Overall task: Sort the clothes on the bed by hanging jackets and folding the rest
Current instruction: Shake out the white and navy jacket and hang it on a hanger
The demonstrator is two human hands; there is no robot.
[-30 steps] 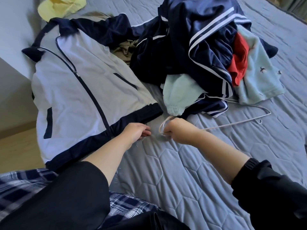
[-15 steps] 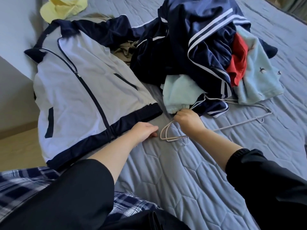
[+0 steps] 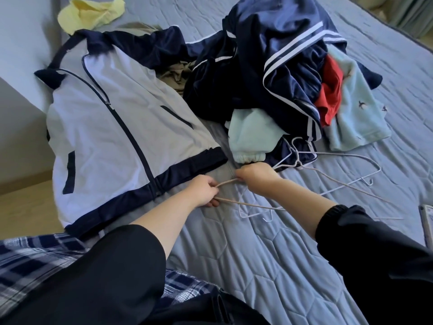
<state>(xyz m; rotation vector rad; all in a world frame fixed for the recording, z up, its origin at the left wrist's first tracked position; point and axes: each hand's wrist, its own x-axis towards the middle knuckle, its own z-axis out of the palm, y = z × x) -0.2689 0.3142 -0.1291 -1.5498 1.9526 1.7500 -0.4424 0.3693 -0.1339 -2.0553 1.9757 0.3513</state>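
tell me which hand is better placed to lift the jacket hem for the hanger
Left: the left hand grips the hanger right beside the jacket hem; the right hand holds it farther off.

Quilted grey-blue bed (image 3: 257,266). At 10 o'clock, spread flat and zipped, a white-and-navy jacket (image 3: 112,137). At 11, crumpled, a yellow garment (image 3: 91,12). At 1, a heaped pile of clothes (image 3: 269,73) (navy with white stripes, red, pale mint). At 3, touching the pile's near edge, thin wire hangers (image 3: 298,163).

Head-worn wide view, looking down, close over bed (image 3: 293,266)
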